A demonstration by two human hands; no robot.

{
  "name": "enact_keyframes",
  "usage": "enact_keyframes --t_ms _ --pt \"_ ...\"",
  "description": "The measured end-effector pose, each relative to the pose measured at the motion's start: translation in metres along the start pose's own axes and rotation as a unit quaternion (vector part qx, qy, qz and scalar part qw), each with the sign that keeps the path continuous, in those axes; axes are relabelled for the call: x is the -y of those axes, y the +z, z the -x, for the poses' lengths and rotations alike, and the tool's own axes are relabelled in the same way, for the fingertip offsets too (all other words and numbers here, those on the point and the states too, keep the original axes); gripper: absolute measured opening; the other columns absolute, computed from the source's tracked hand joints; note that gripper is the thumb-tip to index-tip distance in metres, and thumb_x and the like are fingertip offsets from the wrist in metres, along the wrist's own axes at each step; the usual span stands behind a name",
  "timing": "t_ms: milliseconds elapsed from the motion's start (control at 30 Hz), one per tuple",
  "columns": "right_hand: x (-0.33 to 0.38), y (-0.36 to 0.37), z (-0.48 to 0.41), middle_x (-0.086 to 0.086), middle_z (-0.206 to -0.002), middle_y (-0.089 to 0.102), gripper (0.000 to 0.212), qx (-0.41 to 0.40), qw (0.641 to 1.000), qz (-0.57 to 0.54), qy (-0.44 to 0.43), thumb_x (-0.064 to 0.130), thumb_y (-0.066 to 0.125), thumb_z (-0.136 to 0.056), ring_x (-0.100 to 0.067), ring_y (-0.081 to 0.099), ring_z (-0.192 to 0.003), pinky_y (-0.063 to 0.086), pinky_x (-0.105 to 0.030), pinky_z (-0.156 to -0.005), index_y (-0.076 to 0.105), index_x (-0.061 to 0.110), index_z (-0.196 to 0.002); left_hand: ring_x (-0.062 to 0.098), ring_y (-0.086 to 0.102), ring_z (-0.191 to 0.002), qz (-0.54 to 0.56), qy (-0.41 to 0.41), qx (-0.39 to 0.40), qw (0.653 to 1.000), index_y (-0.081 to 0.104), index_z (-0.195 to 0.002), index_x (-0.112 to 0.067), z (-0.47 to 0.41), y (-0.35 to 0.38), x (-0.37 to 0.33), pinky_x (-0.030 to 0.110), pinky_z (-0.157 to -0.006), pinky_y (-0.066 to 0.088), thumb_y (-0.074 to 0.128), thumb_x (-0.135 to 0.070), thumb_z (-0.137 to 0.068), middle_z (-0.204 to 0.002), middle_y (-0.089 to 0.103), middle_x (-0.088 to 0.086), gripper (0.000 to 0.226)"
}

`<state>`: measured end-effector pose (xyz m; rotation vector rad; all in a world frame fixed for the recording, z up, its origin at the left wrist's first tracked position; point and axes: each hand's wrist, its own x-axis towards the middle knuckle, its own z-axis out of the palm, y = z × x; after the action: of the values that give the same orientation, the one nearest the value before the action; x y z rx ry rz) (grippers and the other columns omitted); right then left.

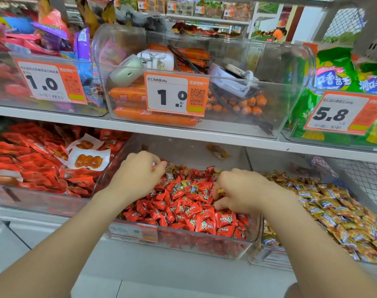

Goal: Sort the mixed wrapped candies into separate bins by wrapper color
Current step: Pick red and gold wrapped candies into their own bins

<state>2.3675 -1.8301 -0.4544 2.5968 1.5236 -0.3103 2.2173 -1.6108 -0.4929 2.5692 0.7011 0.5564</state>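
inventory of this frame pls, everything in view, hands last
red candies: many, red, middle bin, lower shelf
gold candies: many, gold and blue, right bin; a few mixed with the red at the back of the middle bin
snack packs: many, red, left bin, lower shelf
sausages: many, orange, upper middle bin
chargers and cables: several, white and black, on the sausages
bags: several, green, upper right
price tags: three, orange and white, upper bin fronts
left hand: fingers curled at the back of the middle bin, hold unclear
right hand: pinches a gold candy over the red candies
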Motion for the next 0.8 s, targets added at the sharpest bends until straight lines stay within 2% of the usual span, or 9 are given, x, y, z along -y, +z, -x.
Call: enact_keyframes --t_ms 67,133,233,300,400,433,500,633,800 --pt "0.003 0.001 -0.002 0.011 -0.096 0.066 0.017 0.013 1.000 0.016 0.002 0.044 0.076 -0.090 -0.019 0.064 -0.105 0.050 -0.033 -0.080 0.077 0.035 -0.105 0.020 0.070 -0.070 -0.022 -0.001 -0.010 1.000 0.078 -0.092 -0.029 -0.002 0.000 0.006 0.041 -0.074 0.060 0.054 -0.036 -0.101 -0.073 0.074 -0.006 0.027" --pt "0.004 0.003 -0.003 0.012 -0.085 0.070 0.007 -0.010 1.000 0.011 0.008 0.028 0.071 -0.089 -0.017 0.065 -0.094 0.056 -0.036 -0.077 0.077 0.028 -0.090 0.027 0.072 -0.081 -0.060 0.010 -0.030 0.998 0.080 -0.101 -0.030 -0.003 0.000 0.010 0.038 -0.074 0.057 0.055 -0.029 -0.102 -0.086 0.076 -0.003 0.024" --pt "0.000 0.004 -0.002 0.003 -0.076 0.068 0.013 -0.060 0.997 -0.022 0.034 0.022 0.062 -0.090 -0.022 0.066 -0.079 0.059 -0.039 -0.069 0.073 0.018 -0.083 0.029 0.070 -0.080 -0.096 0.002 -0.006 0.995 0.079 -0.090 -0.028 -0.007 0.004 0.021 0.039 -0.073 0.059 0.058 -0.018 -0.098 -0.091 0.076 -0.002 0.024" --pt "-0.001 0.003 0.001 0.000 -0.084 0.069 0.013 -0.069 0.997 -0.032 0.029 0.030 0.065 -0.094 -0.026 0.068 -0.084 0.059 -0.041 -0.074 0.073 0.019 -0.090 0.028 0.064 -0.073 -0.122 0.000 0.015 0.992 0.071 -0.077 -0.026 -0.009 0.007 0.027 0.047 -0.074 0.062 0.059 -0.014 -0.094 -0.087 0.071 -0.004 0.024" --pt "0.002 0.003 0.001 0.003 -0.106 0.061 0.024 -0.013 1.000 0.001 0.025 0.044 0.074 -0.093 -0.027 0.065 -0.106 0.052 -0.038 -0.083 0.071 0.033 -0.114 0.033 0.069 -0.091 -0.163 0.011 0.039 0.986 0.077 -0.097 -0.021 -0.009 0.010 0.029 0.047 -0.079 0.059 0.057 -0.019 -0.101 -0.104 0.069 0.006 0.020" --pt "0.003 0.004 0.000 0.006 -0.102 0.057 0.026 0.000 1.000 0.013 0.028 0.044 0.076 -0.092 -0.026 0.064 -0.108 0.051 -0.038 -0.084 0.070 0.034 -0.116 0.035 0.069 -0.096 -0.175 0.015 0.053 0.983 0.076 -0.106 -0.021 -0.009 0.011 0.029 0.047 -0.080 0.058 0.056 -0.021 -0.103 -0.110 0.067 0.008 0.020" --pt "0.006 0.007 -0.003 0.011 -0.091 0.053 0.016 -0.019 0.999 0.020 0.023 0.041 0.078 -0.090 -0.024 0.064 -0.106 0.050 -0.036 -0.080 0.072 0.035 -0.103 0.037 0.068 -0.103 -0.192 0.015 0.093 0.977 0.072 -0.116 -0.021 -0.009 0.014 0.030 0.050 -0.085 0.059 0.055 -0.026 -0.105 -0.117 0.067 0.010 0.021" --pt "0.004 0.007 -0.002 0.004 -0.086 0.064 0.008 -0.060 0.998 -0.014 0.028 0.033 0.068 -0.091 -0.024 0.066 -0.088 0.054 -0.037 -0.072 0.070 0.026 -0.087 0.038 0.066 -0.115 -0.188 0.008 0.144 0.971 0.066 -0.130 -0.022 -0.012 0.013 0.029 0.052 -0.092 0.057 0.055 -0.028 -0.106 -0.132 0.065 0.011 0.027" --pt "-0.002 0.003 0.002 0.002 -0.071 0.066 0.018 -0.108 0.984 -0.139 0.007 0.033 0.054 -0.097 -0.017 0.062 -0.063 0.055 -0.039 -0.065 0.061 0.024 -0.083 0.029 0.067 -0.106 -0.120 -0.015 0.147 0.982 0.070 -0.116 -0.024 -0.016 0.010 0.028 0.044 -0.090 0.056 0.060 -0.028 -0.103 -0.124 0.068 0.006 0.017"
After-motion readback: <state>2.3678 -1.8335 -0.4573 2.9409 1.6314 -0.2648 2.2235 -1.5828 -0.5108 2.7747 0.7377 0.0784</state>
